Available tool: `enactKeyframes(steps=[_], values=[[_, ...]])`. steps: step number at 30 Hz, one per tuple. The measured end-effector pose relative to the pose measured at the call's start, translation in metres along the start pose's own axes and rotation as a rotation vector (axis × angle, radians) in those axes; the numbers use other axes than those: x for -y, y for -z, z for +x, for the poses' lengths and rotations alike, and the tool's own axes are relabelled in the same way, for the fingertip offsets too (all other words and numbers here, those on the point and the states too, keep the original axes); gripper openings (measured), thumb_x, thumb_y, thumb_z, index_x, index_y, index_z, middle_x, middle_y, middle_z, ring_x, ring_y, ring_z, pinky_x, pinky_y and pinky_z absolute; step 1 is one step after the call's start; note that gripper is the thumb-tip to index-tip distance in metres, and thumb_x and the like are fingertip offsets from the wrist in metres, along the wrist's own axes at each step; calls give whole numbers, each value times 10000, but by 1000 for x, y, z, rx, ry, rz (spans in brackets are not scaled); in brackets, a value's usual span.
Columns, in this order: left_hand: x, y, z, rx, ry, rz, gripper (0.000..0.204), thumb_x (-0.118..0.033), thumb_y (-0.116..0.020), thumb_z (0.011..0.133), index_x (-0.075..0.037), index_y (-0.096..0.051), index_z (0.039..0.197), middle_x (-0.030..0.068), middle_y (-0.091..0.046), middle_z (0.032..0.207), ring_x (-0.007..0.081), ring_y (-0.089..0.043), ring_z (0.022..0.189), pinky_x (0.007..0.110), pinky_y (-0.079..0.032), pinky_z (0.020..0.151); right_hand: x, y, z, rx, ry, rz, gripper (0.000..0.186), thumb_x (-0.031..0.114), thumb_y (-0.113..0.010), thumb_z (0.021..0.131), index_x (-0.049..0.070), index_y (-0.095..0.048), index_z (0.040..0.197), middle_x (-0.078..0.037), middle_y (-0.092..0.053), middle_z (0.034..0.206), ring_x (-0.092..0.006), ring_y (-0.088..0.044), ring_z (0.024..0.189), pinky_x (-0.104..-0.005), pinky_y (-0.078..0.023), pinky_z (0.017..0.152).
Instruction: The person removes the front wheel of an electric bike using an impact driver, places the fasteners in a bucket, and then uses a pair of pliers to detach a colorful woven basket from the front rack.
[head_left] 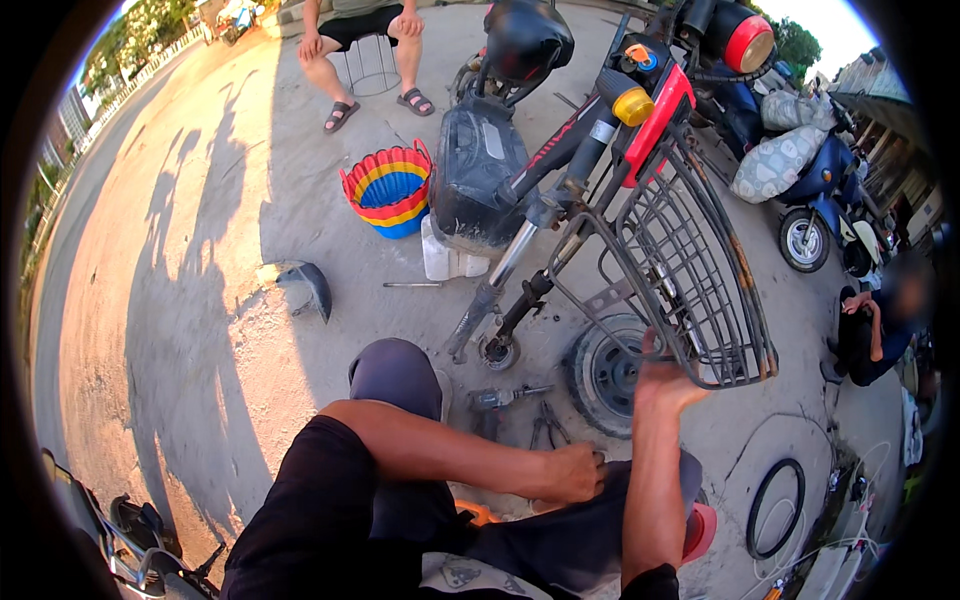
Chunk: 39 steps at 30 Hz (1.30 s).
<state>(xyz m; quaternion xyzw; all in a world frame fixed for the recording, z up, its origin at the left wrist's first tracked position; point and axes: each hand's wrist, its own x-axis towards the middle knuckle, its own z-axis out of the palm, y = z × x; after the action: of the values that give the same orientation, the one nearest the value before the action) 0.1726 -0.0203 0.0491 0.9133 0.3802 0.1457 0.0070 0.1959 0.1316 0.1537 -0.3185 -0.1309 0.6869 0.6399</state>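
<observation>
A scooter with a bare front fork (pixel 512 262) stands in front of me, its lower fork ends showing no wheel between them. At the lower edge of its black wire basket (pixel 715 290), my right hand (pixel 668 383) is raised and closed against the frame; some fingers are hidden. My left hand (pixel 572 473) is curled closed by my right knee, and what it may hold is out of sight. A small wheel with a tyre (pixel 592 375) lies on the ground beside the right hand. Between my knees and the fork lie a power tool (pixel 500 398) and pliers (pixel 550 426).
A striped tub (pixel 390 190), a dark curved fender (pixel 315 288) and a screwdriver-like rod (pixel 412 285) are on the ground ahead. One person sits on a stool (pixel 370 65); another crouches at right. A blue scooter (pixel 825 190) and a loose black ring (pixel 775 508) are to the right.
</observation>
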Motion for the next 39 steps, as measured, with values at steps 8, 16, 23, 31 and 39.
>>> enactKeyframes(steps=[8, 16, 23, 31, 39], values=[[1, -21, -2, 507, -24, -11, 247, -237, -640, 819, -125, -727, 1021, 52, -723, 1001, 223, -671, 1010, 393, -502, 779, 8, 18, 22, 150, -49, -30, 551, 610, -459, 892, 192, -572, 1233, -58, -570, 1237, -234, -530, 1094, -517, -422, 904], [22, -8, -9, 640, 173, -59, 202, -202, -590, 874, -132, -744, 984, 13, -730, 958, 220, -680, 956, 407, -473, 718, 12, 5, 25, 72, -90, -64, 545, 607, -438, 902, 203, -580, 1240, -47, -578, 1230, -223, -531, 1107, -515, -418, 925], [28, -2, -26, 477, 181, 8, 187, -208, -608, 855, -110, -735, 950, 18, -721, 924, 215, -670, 933, 404, -462, 750, 9, 6, 37, 51, -97, -67, 535, 566, -431, 923, 160, -584, 1237, -83, -583, 1221, -251, -550, 1089, -545, -471, 928], [27, 4, -25, 458, 143, 58, 184, -213, -619, 841, -100, -730, 935, 29, -720, 926, 215, -673, 911, 396, -459, 736, 10, 12, 45, 31, -91, -66, 544, 577, -461, 908, 152, -584, 1226, -87, -583, 1213, -257, -560, 1077, -553, -477, 927], [26, -2, -26, 478, 174, 56, 202, -214, -603, 852, -86, -729, 945, 39, -721, 940, 221, -670, 932, 390, -454, 761, 9, 5, 39, 29, -103, -76, 539, 592, -461, 904, 148, -603, 1174, -78, -605, 1088, -255, -574, 1047, -529, -486, 915]])
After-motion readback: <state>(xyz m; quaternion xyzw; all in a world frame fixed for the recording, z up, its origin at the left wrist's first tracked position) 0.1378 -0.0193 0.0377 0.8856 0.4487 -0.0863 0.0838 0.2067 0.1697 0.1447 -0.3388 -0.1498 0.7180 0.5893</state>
